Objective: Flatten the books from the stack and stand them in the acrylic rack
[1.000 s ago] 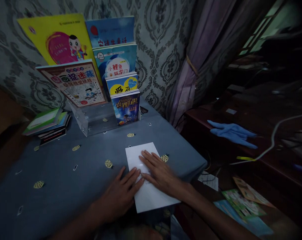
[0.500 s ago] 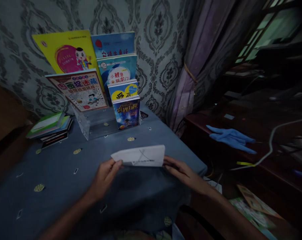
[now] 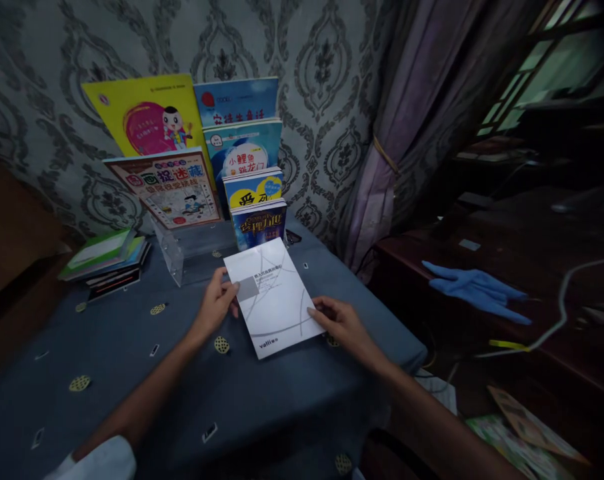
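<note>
A white booklet (image 3: pixel 277 313) with grey curved lines and dark print faces me, tilted above the front of the cloth-covered table. My left hand (image 3: pixel 219 300) pinches its left edge, thumb on the cover. At the lower right edge my right hand (image 3: pixel 339 320) grips it, thumb on top and fingers behind. Just beyond the booklet stands a clear stepped rack (image 3: pixel 169 257). It bears a brown-framed picture book (image 3: pixel 175 190), a yellow book (image 3: pixel 132 100), blue books (image 3: pixel 247 147) and a small dark blue book (image 3: pixel 255 227), whose lower part the booklet hides.
A stack of thin books (image 3: pixel 107 260) lies left of the rack on the blue tablecloth (image 3: pixel 117 353). A dark object (image 3: pixel 293 237) lies right of the rack. To the right, a blue glove (image 3: pixel 472 290) and a white cable (image 3: pixel 562 307) rest on a dark red surface. Papers (image 3: pixel 527 427) lie below.
The booklet, earlier seen nearly edge-on, has tipped up so its whole cover shows. My right hand has shifted from its right end to its lower right edge. The view has moved slightly.
</note>
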Motion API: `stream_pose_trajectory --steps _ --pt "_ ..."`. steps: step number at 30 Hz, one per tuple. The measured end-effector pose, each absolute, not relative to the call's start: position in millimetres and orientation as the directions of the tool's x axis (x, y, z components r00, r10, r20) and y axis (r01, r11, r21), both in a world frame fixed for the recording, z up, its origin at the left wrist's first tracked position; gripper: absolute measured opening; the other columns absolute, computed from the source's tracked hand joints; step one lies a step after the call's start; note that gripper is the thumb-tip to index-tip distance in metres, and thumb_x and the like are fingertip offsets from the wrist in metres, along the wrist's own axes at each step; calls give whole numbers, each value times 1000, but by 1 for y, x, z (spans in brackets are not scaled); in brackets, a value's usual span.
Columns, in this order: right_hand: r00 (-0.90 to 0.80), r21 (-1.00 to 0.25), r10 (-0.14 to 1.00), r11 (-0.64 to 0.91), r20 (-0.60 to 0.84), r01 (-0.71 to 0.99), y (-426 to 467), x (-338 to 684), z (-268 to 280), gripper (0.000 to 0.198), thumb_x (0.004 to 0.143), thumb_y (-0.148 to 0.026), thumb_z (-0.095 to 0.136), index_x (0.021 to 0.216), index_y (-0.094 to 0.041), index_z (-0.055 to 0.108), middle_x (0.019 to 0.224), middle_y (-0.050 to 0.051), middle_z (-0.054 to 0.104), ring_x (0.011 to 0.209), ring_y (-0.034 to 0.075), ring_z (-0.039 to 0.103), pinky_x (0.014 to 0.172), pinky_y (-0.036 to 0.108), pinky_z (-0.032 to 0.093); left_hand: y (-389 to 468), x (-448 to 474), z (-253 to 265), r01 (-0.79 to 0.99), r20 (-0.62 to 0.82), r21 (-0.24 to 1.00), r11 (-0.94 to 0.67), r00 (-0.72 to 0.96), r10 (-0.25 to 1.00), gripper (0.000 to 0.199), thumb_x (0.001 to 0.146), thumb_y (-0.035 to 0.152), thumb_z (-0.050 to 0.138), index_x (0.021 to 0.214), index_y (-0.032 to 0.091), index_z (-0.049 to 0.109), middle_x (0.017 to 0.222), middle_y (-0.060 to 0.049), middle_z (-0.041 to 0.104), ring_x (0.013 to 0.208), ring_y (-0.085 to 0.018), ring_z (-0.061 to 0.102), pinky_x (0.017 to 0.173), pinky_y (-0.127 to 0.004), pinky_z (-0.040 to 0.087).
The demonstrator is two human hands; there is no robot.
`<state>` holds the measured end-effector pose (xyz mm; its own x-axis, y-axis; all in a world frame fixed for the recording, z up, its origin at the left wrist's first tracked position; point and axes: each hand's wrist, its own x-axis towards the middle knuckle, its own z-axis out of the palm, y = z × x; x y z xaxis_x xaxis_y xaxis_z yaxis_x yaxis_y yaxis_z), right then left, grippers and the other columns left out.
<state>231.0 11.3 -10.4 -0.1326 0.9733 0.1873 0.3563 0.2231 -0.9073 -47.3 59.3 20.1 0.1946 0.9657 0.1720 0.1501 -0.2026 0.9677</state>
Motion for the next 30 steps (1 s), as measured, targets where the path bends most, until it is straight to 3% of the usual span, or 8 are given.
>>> stream_pose_trajectory --steps 3,6,8,10,16,20,25,30 --pt "-125 -758 978 209 168 618 9 231 -23 30 86 -40 57 104 -20 69 72 2 66 65 19 62 59 29 48 67 -50 -3 509 176 818 -269 224 959 47 89 40 56 128 20 40 69 6 59 56 -14 60 56 -25 49" --pt "-165 -564 970 238 178 791 3 230 -30 38 88 -33 53 123 -20 65 81 4 70 71 23 65 65 33 50 63 -49 -15 823 196 479 -306 240 951 41 92 28 52 131 19 44 85 -2 65 79 -22 66 71 -34 52" --pt "-202 -495 962 269 185 826 1 230 -31 40 91 -31 50 128 -21 62 89 7 71 77 24 67 69 35 52 59 -47 -16 897 196 298 -326 277 941 33 95 27 48 126 18 51 103 -9 66 97 -26 65 78 -37 53" --pt "-228 -444 954 292 193 847 3 230 -31 39 93 -30 49 128 -20 62 100 10 71 87 27 68 75 38 54 57 -45 -16 910 194 197 -365 329 924 27 97 28 44 119 17 57 115 -13 63 110 -28 61 83 -39 53" --pt "-328 -357 907 408 265 840 23 223 -36 40 93 -29 51 130 -17 62 133 17 63 121 36 58 100 56 48 65 -46 -25 882 242 111 -458 423 873 38 98 24 39 131 14 55 144 -17 54 136 -29 48 107 -49 41" --pt "-374 -404 866 488 332 774 43 220 -47 41 95 -29 48 132 -20 61 139 15 60 131 34 54 105 59 45 69 -48 -33 869 245 80 -489 458 854 43 99 26 36 136 12 54 144 -17 55 140 -28 45 108 -48 41" --pt "-461 -482 812 583 357 654 62 222 -57 44 96 -24 45 138 -18 56 145 15 56 140 27 47 113 53 42 69 -46 -36 871 276 17 -491 468 839 44 99 25 36 137 12 54 143 -16 56 137 -28 48 108 -48 41" --pt "-503 -484 777 629 378 608 75 220 -66 40 97 -21 44 134 -20 60 146 14 56 143 25 43 114 53 41 66 -42 -39 883 273 -36 -468 459 845 44 99 25 36 135 8 55 140 -21 58 134 -32 51 107 -50 42"
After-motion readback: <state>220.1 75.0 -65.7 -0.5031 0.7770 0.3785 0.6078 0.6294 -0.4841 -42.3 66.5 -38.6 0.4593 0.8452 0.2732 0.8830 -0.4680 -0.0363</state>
